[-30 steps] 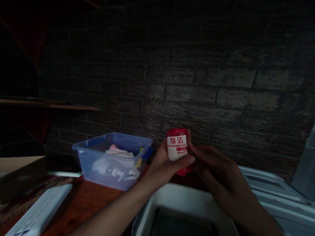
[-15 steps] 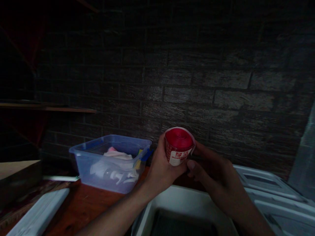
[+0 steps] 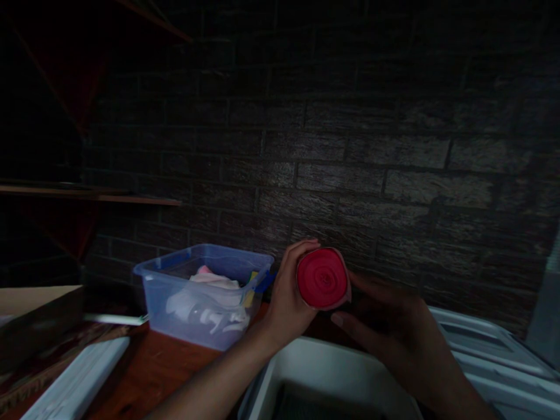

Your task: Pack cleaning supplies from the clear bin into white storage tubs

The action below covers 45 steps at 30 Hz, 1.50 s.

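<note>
My left hand (image 3: 286, 294) is wrapped round a red roll (image 3: 322, 278) with a paper label, held up with its round end facing me. My right hand (image 3: 385, 326) touches the roll from the right and from below, its fingers curled against it. Both hands hover over a white open-topped appliance (image 3: 306, 364), in front of a dark brick wall.
A clear blue plastic bin (image 3: 164, 289) with a spray bottle and cloths sits on the reddish wooden table (image 3: 153, 364) at left. A cardboard box (image 3: 30, 312) and a white flat object (image 3: 76, 382) lie further left. A shelf (image 3: 96, 195) runs along the wall.
The roll has been tipped towards me: its label side faced me before, and now only its round red end shows. My hands have shifted slightly lower.
</note>
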Each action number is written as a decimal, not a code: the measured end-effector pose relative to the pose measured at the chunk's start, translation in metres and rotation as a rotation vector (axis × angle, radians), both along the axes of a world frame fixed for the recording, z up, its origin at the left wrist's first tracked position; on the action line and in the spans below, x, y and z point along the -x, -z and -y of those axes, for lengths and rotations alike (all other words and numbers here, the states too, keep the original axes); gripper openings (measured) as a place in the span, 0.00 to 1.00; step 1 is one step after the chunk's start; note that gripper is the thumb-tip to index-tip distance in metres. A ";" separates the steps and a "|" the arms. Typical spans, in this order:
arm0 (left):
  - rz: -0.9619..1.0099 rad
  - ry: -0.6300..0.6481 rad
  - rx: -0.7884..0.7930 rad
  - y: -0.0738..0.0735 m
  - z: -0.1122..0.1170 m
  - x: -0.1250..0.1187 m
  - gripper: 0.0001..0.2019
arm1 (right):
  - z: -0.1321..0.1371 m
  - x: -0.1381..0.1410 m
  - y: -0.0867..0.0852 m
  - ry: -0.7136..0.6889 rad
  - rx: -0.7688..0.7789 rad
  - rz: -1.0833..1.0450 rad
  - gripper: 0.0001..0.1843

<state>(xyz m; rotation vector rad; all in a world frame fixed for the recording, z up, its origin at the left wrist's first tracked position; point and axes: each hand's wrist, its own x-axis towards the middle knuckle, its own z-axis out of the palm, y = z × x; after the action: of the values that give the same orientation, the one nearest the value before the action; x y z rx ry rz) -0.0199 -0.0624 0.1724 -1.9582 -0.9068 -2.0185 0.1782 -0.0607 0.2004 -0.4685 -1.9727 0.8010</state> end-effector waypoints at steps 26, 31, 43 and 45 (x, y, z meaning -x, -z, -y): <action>-0.153 -0.055 0.025 0.003 0.004 -0.003 0.52 | -0.005 -0.004 -0.001 0.022 -0.079 0.024 0.30; -0.199 -0.091 0.009 0.005 0.001 -0.001 0.47 | 0.004 -0.003 -0.006 0.044 0.022 -0.036 0.23; -0.329 -0.196 -0.177 0.009 -0.002 0.000 0.43 | -0.007 -0.008 0.000 0.058 0.063 0.026 0.16; -0.321 -0.197 -0.167 0.010 -0.002 0.001 0.43 | -0.009 -0.009 0.000 0.025 0.070 0.036 0.16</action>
<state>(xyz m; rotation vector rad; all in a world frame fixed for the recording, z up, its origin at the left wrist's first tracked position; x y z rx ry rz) -0.0204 -0.0599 0.1628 -1.9402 -0.7908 -1.5614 0.1869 -0.0519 0.2007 -0.5510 -1.9734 0.8530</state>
